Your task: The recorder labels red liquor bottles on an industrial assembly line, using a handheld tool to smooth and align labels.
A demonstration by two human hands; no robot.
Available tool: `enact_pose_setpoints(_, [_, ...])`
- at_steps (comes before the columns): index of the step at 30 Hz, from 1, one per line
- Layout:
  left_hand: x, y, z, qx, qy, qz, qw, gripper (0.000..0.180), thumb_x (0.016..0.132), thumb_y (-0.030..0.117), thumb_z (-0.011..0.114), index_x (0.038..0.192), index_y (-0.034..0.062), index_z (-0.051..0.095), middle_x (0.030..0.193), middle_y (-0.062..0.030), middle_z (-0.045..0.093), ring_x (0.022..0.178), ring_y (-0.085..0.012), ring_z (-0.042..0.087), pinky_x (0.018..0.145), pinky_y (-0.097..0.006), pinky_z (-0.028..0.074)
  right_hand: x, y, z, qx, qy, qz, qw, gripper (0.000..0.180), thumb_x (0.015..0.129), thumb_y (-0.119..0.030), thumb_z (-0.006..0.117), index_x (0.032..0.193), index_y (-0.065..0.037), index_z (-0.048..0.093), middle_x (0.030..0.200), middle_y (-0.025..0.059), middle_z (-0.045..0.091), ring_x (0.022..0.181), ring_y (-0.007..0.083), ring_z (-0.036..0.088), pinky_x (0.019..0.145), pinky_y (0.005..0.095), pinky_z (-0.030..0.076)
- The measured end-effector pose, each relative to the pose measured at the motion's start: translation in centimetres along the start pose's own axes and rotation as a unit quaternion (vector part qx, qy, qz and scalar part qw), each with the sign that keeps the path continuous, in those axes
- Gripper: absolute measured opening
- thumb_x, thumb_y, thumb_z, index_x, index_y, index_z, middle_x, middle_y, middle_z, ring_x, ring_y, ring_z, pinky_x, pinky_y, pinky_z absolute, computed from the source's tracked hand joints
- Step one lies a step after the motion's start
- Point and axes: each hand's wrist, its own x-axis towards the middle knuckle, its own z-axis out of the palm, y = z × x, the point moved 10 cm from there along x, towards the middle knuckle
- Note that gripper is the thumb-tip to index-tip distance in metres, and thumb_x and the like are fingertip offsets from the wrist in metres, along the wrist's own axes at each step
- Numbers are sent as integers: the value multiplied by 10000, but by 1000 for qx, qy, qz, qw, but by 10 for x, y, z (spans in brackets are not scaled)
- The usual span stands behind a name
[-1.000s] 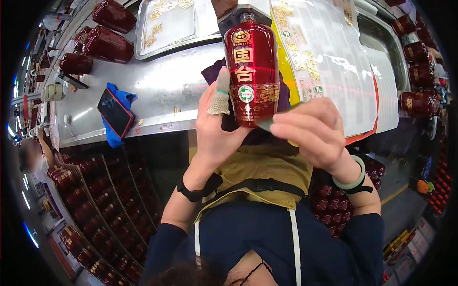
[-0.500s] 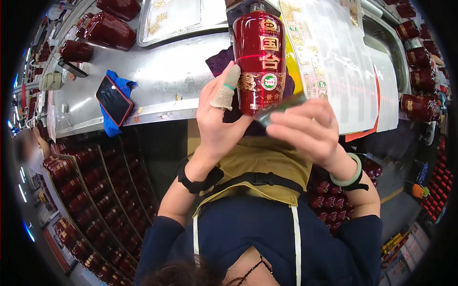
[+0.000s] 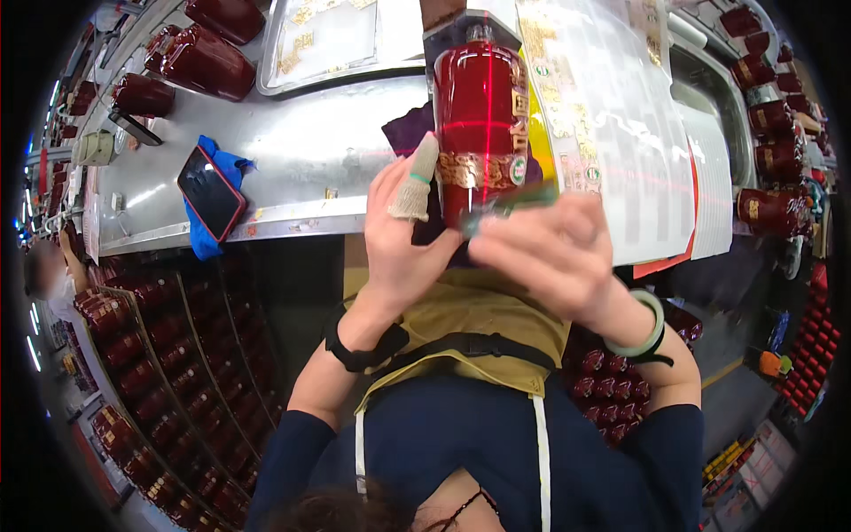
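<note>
A glossy dark red bottle (image 3: 474, 115) with gold lettering and a patterned gold band lies in front of me, its neck pointing away. Red laser lines cross its bare side. My left hand (image 3: 399, 235) is against the bottle's left side and lower end; a knitted cover (image 3: 415, 191) wraps one finger. At the bottle's lower right, my right hand (image 3: 554, 248) holds a flat dark green piece (image 3: 510, 206), smeared by motion. Whether that piece touches the glass, I cannot tell. Under the bottle shows a dark purple cloth (image 3: 410, 131).
Clear sheets with gold decals (image 3: 620, 151) lie right of the bottle. To the left are a phone (image 3: 211, 193) on a blue cloth (image 3: 206, 239) and a metal tray (image 3: 341, 84) of gold pieces. More red bottles (image 3: 208, 62) stand at the far left and right (image 3: 773, 211).
The bottle has rolled to the right: its gold lettering now sits at the right edge and plain red faces up. My right hand and the green piece have moved slightly left.
</note>
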Motion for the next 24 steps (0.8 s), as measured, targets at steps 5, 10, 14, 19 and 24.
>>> enact_pose_setpoints(5, [1, -19, 11, -38, 10, -78, 996, 879, 710, 46, 873, 1510, 19, 509, 1426, -201, 618, 1233, -344, 619, 1111, -419, 435, 14, 16, -16, 1, 78, 34, 996, 290, 726, -126, 735, 1011, -107, 788, 989, -1, 743, 860, 160, 674, 764, 320, 464])
enact_pose_setpoints(10, [8, 12, 0, 47, 6, 35, 998, 863, 673, 43, 887, 1464, -18, 545, 1449, -198, 607, 1280, -354, 598, 1139, -424, 426, -1, -15, 0, 63, 1, -5, 998, 283, 746, -95, 714, 1016, -108, 795, 1021, -11, 758, 839, 172, 665, 743, 323, 462])
enact_pose_setpoints(14, [7, 0, 3, -81, 10, -63, 995, 1028, 635, 44, 912, 1541, -30, 431, 1490, -213, 566, 1334, -367, 564, 1166, -463, 401, 3, 41, -21, -49, 121, 88, 987, 300, 729, -75, 728, 1020, -100, 793, 1010, 3, 771, 839, 179, 672, 747, 330, 460])
enact_pose_setpoints(19, [9, 0, 10, -18, -37, -6, 999, 996, 687, 41, 868, 1556, -49, 391, 1500, -231, 546, 1305, -375, 591, 1208, -512, 338, 5, 1, -11, 78, 24, 33, 996, 294, 740, -47, 724, 1014, -128, 795, 1011, 1, 766, 841, 151, 671, 709, 299, 481])
enact_pose_setpoints(24, [11, -1, 12, -59, -62, -65, 994, 1149, 632, 179, 973, 1563, -74, 349, 1573, -246, 462, 1402, -368, 521, 1208, -491, 341, 2, 22, -10, 70, 41, 64, 995, 308, 711, -51, 734, 1012, -87, 787, 996, 18, 769, 840, 172, 671, 766, 317, 444])
